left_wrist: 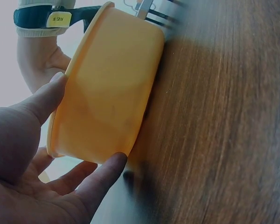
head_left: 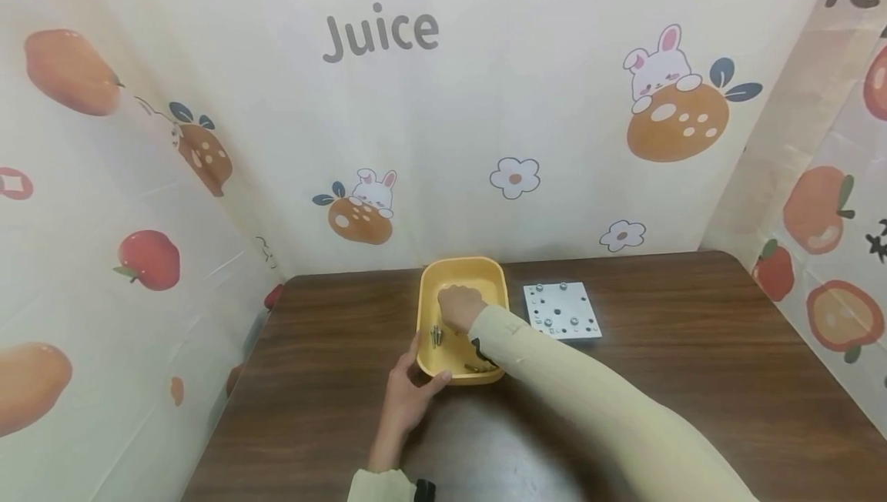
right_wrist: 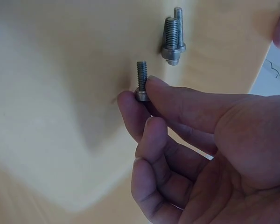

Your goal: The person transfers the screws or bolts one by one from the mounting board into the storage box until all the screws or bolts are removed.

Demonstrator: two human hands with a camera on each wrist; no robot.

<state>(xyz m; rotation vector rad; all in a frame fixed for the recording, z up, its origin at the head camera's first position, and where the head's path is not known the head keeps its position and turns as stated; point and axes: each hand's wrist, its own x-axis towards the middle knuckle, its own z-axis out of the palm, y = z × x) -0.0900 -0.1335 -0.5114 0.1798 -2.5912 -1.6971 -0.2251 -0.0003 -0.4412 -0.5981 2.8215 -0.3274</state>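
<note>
A yellow plastic tray [head_left: 478, 274] stands on the table near its back edge. My left hand [head_left: 407, 394] holds the tray's near left corner, thumb at the rim and fingers along the outer wall. Inside the tray, my right hand [head_left: 459, 308] pinches a silver socket-head bolt [right_wrist: 142, 80] between thumb and index finger. The bolt's head is at the fingertips, its threaded shank pointing away from the palm. Beside that hand lie several similar silver bolts [right_wrist: 171, 39]. Darker brass-coloured pieces [head_left: 478, 368] lie at the tray's near end, partly behind the right sleeve.
Right of the tray sits a pale square plate [head_left: 563, 309] with several holes and bolts in it. The dark wood table [head_left: 333, 379] meets a curtain [head_left: 450, 140] printed with fruit and rabbits at the back and sides. The right forearm [head_left: 589, 394] crosses the table.
</note>
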